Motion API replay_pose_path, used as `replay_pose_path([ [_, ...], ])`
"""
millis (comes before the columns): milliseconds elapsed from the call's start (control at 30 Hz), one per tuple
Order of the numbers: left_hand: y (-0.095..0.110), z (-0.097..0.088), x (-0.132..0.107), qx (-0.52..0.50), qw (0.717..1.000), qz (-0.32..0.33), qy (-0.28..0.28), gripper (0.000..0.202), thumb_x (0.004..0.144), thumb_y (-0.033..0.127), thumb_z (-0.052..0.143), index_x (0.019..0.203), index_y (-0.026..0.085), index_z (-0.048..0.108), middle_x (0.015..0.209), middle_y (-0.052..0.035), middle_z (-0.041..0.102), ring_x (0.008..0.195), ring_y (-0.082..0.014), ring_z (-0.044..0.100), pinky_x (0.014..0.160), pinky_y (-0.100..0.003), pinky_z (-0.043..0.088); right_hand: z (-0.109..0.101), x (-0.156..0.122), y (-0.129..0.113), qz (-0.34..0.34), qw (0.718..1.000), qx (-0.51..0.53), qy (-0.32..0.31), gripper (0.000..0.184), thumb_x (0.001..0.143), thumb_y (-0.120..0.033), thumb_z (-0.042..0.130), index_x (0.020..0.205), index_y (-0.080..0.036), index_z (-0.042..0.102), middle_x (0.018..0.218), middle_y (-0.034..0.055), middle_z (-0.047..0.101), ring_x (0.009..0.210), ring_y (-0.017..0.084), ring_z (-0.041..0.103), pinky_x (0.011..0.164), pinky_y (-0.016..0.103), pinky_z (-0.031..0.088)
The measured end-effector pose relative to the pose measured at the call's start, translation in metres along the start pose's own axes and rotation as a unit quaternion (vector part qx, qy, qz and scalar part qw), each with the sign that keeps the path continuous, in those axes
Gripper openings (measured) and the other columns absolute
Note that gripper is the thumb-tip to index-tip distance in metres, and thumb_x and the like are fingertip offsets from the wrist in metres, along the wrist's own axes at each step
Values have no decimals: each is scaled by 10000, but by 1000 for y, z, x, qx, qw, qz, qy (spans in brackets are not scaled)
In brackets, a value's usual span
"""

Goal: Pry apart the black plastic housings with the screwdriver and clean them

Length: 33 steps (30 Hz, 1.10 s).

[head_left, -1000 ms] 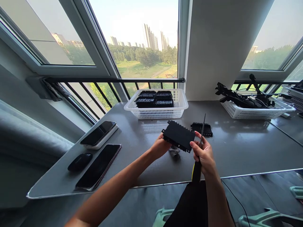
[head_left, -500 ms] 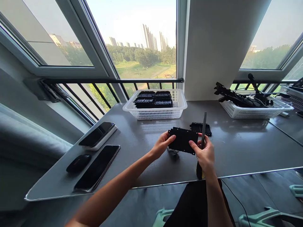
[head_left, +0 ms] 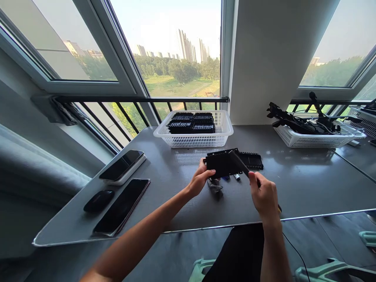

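Left grip on black plate

a grey table with a glossy top stands against large windows that give bright daylight, green trees and distant towers. a black railing runs along the sill. a wide white pillar parts the windows. two white baskets sit at the back, phones at the left edge.
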<state>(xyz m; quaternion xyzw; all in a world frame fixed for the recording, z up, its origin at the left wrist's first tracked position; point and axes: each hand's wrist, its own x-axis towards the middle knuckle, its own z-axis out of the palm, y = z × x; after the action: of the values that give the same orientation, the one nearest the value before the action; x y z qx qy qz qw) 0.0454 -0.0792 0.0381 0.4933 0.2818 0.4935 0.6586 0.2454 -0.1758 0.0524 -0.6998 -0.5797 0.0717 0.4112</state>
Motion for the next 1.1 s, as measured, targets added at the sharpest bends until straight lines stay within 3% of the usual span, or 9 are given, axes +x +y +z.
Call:
replay_pose_path([
  [100,1,0,-1,-17,1000,8,-23,323,674,155,605,958,178,452,916,-10,602,751,-161,611,600,-284,520,6,0,-2,-31,997,-52,-40,526,952,-587,339,610,-203,452,496,-20,488,460,120,409,515,246,234],
  [267,3,-2,-2,-29,997,12,-69,307,662,167,577,944,175,457,881,-17,623,775,-188,634,628,-308,525,16,-1,-7,-54,991,-87,-86,537,952,-586,340,645,-206,562,545,9,577,507,137,479,534,253,235],
  [500,2,1,-2,28,999,9,-26,322,812,379,635,946,185,415,817,5,613,639,-152,633,567,-304,539,20,1,-7,-44,992,-87,-86,534,951,-588,347,695,-219,636,586,17,626,553,149,528,542,254,245],
  [867,-5,-2,-1,61,998,27,-17,408,772,399,701,957,188,405,794,20,598,600,-135,617,520,-280,537,20,2,-2,-53,994,-75,-63,585,934,-622,350,635,-206,633,523,4,585,487,118,454,525,248,241],
  [1100,-5,0,-2,49,998,30,-16,363,800,408,670,933,189,413,779,20,600,585,-126,608,543,-280,529,23,1,-2,-69,993,-71,-66,605,935,-629,324,640,-209,643,537,30,600,488,141,492,524,259,252],
])
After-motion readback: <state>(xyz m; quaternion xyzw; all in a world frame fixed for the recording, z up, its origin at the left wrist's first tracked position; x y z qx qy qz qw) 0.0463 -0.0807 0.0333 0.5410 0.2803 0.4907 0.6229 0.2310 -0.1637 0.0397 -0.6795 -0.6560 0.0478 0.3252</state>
